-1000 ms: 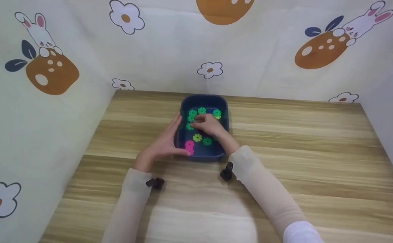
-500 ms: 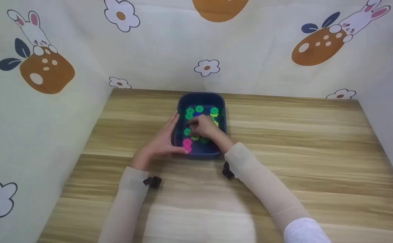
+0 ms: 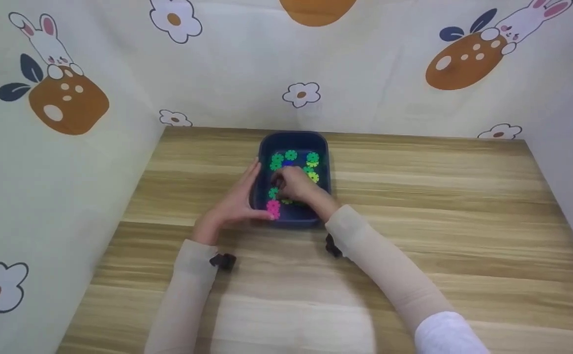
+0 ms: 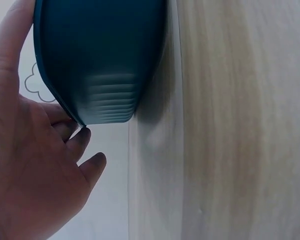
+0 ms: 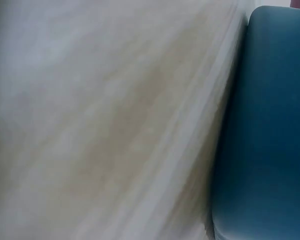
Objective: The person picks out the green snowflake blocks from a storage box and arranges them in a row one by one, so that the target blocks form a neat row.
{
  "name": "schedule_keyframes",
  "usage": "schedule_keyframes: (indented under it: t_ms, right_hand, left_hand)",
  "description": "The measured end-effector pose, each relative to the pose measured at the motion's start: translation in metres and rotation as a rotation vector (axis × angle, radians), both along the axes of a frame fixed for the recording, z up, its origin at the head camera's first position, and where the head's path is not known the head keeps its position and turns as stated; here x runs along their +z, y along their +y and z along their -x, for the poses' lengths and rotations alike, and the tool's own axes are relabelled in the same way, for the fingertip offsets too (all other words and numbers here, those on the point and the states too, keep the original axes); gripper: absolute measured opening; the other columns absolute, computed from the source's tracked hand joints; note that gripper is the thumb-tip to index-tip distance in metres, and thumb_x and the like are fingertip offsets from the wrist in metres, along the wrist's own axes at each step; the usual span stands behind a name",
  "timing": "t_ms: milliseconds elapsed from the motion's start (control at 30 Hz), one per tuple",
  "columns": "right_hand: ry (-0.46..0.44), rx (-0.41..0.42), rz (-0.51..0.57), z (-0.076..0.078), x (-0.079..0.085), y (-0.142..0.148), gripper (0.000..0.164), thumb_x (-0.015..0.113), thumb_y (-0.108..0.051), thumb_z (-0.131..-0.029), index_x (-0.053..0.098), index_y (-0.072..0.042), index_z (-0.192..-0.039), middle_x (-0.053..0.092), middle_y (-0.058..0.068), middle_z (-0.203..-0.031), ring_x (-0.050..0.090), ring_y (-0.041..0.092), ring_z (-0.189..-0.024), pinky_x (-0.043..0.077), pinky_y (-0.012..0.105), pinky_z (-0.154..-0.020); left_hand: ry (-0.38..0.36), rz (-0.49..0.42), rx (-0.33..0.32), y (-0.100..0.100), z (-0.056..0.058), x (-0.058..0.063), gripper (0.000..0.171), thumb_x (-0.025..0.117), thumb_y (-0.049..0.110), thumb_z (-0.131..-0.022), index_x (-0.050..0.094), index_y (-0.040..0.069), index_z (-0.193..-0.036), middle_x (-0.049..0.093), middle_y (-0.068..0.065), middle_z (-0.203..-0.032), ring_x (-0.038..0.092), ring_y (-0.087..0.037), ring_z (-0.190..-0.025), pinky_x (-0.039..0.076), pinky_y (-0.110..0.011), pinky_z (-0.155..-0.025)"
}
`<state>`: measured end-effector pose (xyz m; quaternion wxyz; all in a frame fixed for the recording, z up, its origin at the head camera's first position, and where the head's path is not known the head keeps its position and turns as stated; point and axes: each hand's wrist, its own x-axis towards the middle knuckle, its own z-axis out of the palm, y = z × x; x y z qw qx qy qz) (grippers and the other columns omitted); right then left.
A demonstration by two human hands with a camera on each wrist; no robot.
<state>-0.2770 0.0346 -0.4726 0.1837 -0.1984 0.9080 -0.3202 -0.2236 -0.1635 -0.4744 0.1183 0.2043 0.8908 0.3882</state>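
Observation:
In the head view a dark blue plastic bin [image 3: 293, 139] holds several flower-shaped snowflake discs. Along its left side my left hand [image 3: 232, 204] grips the near left corner, fingers on the outer wall and thumb over the front rim. The left wrist view shows those fingertips [image 4: 79, 142] bent at the rim of the bin [image 4: 100, 55]. Inside the bin, my right hand [image 3: 296, 184] has curled fingers on a green snowflake disc [image 3: 272, 192], just above the pink discs [image 3: 273, 206]. Its palm side is hidden. The right wrist view shows only the bin's outer wall [image 5: 270, 125].
More green discs [image 3: 290, 155] lie toward the bin's far end, and a yellow disc [image 3: 313, 176] lies to the right. A wooden table [image 3: 438, 221] surrounds the bin. A printed cloth [image 3: 365, 73] stands behind. Each sleeve carries a small black wrist camera [image 3: 225, 261].
My right fingers have moved toward the near left of the bin, and the green disc has slid with them up to the pink discs. My left hand stays at the corner.

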Motion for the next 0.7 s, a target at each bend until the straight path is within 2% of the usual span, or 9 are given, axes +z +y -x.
schedule_keyframes:
  t_ms: [167,333,533,700]
  right_hand:
    - [0.016,0.004,0.015,0.0,-0.001,0.0,0.021,0.076,-0.006,-0.085,0.073,-0.008,-0.106,0.072,0.009,-0.102,0.064,0.021,-0.089,0.057,0.034,-0.082]
    - [0.032,0.001,0.061,0.001,-0.004,0.003,0.02,0.079,-0.005,-0.082,0.071,-0.006,-0.1,0.071,0.009,-0.097,0.062,0.019,-0.085,0.056,0.031,-0.077]
    - [0.034,-0.066,0.13,0.004,0.0,0.009,0.011,0.076,-0.006,-0.085,0.075,-0.006,-0.096,0.074,0.009,-0.092,0.061,0.015,-0.075,0.053,0.025,-0.068]
    - [0.012,-0.115,0.226,0.005,0.004,0.01,0.013,0.072,-0.008,-0.089,0.076,-0.007,-0.101,0.076,0.008,-0.098,0.067,0.015,-0.081,0.058,0.029,-0.076]
  left_hand:
    - [0.003,-0.001,0.015,0.0,-0.002,0.0,0.125,0.087,0.04,-0.074,0.001,0.018,-0.162,-0.005,-0.001,-0.17,0.002,-0.028,-0.157,0.014,-0.055,-0.125]
    - [-0.041,0.005,0.041,0.001,-0.007,0.0,0.125,0.086,0.043,-0.075,-0.002,0.021,-0.162,-0.003,-0.004,-0.17,0.006,-0.028,-0.157,0.016,-0.054,-0.125]
    - [-0.083,-0.02,0.05,0.004,-0.007,0.002,0.126,0.086,0.042,-0.075,-0.003,0.021,-0.162,0.005,-0.009,-0.17,0.013,-0.03,-0.155,0.018,-0.053,-0.125]
    - [-0.122,-0.038,0.069,0.002,-0.007,0.004,0.126,0.086,0.042,-0.075,-0.004,0.024,-0.161,0.004,-0.007,-0.17,0.012,-0.029,-0.155,0.016,-0.053,-0.125]
